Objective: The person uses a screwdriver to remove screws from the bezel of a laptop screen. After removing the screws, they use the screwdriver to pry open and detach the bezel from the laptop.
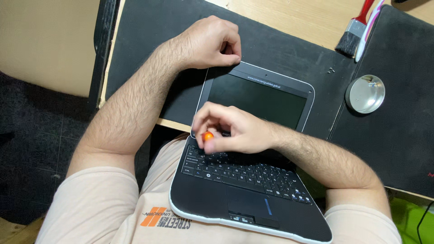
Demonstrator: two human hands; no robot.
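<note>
A small black laptop [253, 180] sits half on the person's lap and half against the edge of the counter [289, 13], its lid laid back onto the dark mat [149, 36]. That tilt brings the hinge line up close under the hands.

The left hand [210, 43] is curled into a loose fist, its fingers [233, 56] closed down on the top left corner of the screen [257, 99]. It looks like a bracing grip, there to hold the lid steady.

The right hand [233, 129] hovers over the hinge area, just above the top row of the keyboard [246, 174]. Its fingers [205, 118] are pinched tight around an orange-tipped tool [208, 135]. Only the round orange end shows, so what lies below the fingers cannot be made out. The pinch suggests fine, careful turning or pressing straight down.

Well off to the far side of the right fingers rests a round metal dish [365, 93] on a second dark mat [398, 113], something small glinting inside. Beyond it lies a red-handled brush [355, 31], bristles toward the laptop. Two tiny specks, perhaps screws [331, 70], sit on the mat between brush and screen.
</note>
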